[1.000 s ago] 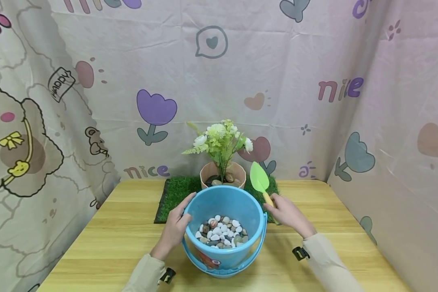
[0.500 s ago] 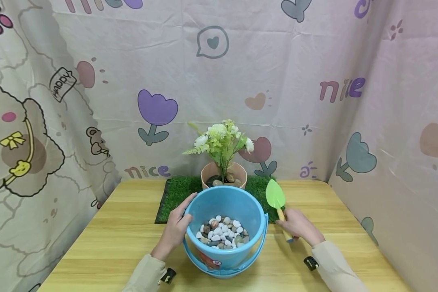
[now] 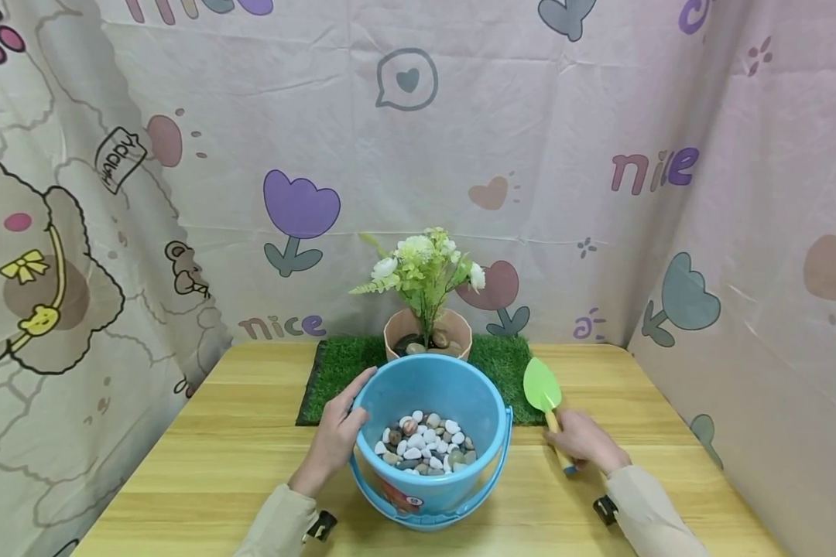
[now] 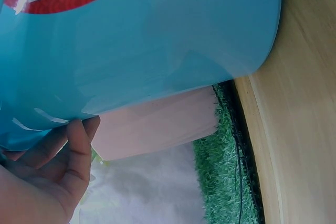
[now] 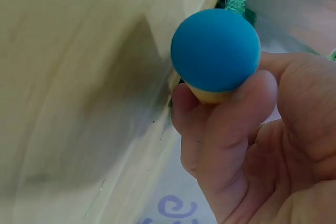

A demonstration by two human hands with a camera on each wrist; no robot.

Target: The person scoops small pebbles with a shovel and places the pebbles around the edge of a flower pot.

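Note:
A blue plastic bucket (image 3: 428, 375) with several white, grey and brown pebbles (image 3: 425, 442) inside stands on the wooden table. My left hand (image 3: 334, 437) grips its rim at the left; the left wrist view shows fingers against the outer wall of the bucket (image 4: 142, 40). Off to the right of the bucket, my right hand (image 3: 588, 441) holds a small garden trowel (image 3: 542, 384) by its yellow handle, the light green blade pointing away. In the right wrist view, the handle's blue end (image 5: 215, 50) sticks out above the curled fingers of the right hand (image 5: 231, 129).
Behind the bucket, a pink pot (image 3: 394, 334) with a white-flowered plant (image 3: 418, 267) and stones stands on an artificial grass mat (image 3: 348, 363). The bucket's blue handle (image 3: 491, 495) hangs down at the front. Printed curtains (image 3: 418, 155) surround the table (image 3: 202, 464).
My right hand has moved the trowel rightward and toward me, away from the bucket and lower over the table. The left hand and bucket have stayed put.

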